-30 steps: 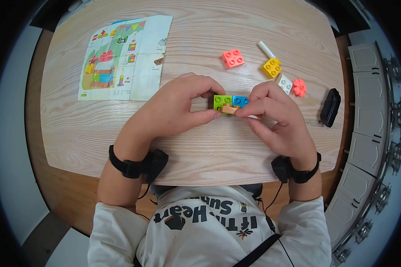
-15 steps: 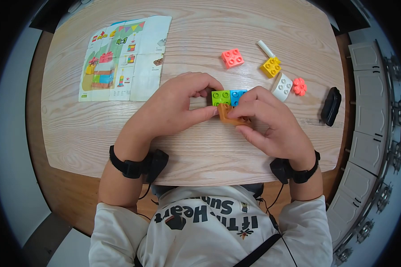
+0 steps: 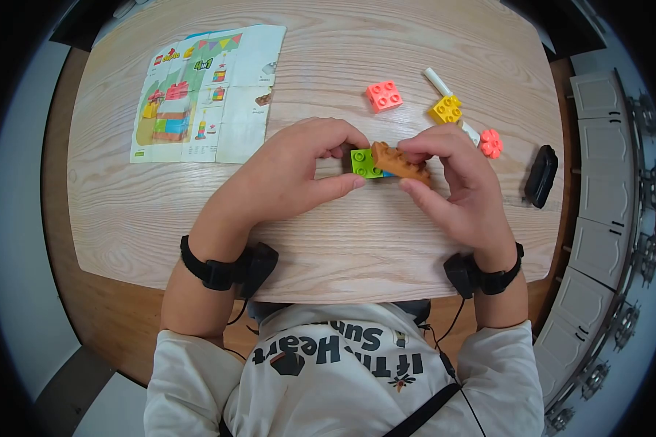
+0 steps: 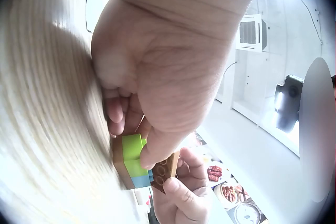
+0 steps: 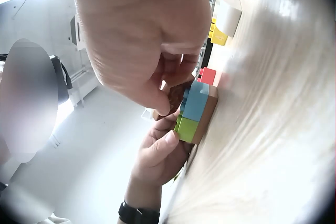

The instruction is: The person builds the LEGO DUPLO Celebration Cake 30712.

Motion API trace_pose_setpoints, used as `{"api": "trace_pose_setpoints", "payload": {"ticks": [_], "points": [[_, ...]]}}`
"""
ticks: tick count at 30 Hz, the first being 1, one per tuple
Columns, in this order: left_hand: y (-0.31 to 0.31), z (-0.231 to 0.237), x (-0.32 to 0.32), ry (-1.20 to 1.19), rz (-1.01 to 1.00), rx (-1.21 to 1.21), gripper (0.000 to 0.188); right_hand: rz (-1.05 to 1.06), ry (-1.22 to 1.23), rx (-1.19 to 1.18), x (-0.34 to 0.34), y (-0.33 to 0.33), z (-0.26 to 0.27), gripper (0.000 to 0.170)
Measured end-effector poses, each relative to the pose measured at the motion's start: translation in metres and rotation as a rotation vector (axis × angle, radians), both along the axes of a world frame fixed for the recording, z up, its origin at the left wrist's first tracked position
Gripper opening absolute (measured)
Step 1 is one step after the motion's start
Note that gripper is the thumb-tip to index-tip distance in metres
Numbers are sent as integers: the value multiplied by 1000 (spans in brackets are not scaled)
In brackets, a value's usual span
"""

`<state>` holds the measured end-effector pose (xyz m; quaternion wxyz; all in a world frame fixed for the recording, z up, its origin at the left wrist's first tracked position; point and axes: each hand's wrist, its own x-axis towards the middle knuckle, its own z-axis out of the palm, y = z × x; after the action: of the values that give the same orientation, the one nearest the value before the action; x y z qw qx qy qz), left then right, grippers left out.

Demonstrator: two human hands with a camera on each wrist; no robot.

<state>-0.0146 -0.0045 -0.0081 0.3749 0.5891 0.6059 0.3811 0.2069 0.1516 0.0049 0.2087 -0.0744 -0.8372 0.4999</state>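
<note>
Left hand (image 3: pixel 284 171) gripped the green brick (image 3: pixel 359 164) while right hand (image 3: pixel 472 182) pinched a tilted brown brick (image 3: pixel 396 166) above the blue brick (image 5: pixel 197 102).

Left forearm (image 3: pixel 195 309) and right forearm (image 3: pixel 501 307) bare, reaching forward, angled inward toward each other. Left hand (image 3: pixel 288 175) back upward, thumb (image 3: pixel 334 188) stretched toward right hand (image 3: pixel 463 178), index finger arched opposite, pinch grip. Right hand bent at knuckles, thumb opposing fingers (image 3: pixel 434 144), also pinching. Hands near each other, fingertips apart.
</note>
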Motion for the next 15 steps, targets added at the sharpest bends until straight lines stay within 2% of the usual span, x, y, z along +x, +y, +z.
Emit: {"api": "trace_pose_setpoints", "payload": {"ticks": [1, 4, 7, 13, 15], "points": [[0, 0, 0, 5, 0, 4, 38, 21, -28, 45, 0, 1, 1, 41], [1, 0, 0, -13, -7, 1, 39, 59, -85, -11, 1, -6, 3, 37], [1, -2, -1, -3, -12, 20, 40, 82, -62, 58, -1, -3, 1, 35], [1, 0, -1, -13, 6, 4, 40, -58, -39, 93, -6, -4, -2, 40], [0, -1, -1, 4, -2, -2, 40, -63, -136, 77, -4, -4, 0, 42]]}}
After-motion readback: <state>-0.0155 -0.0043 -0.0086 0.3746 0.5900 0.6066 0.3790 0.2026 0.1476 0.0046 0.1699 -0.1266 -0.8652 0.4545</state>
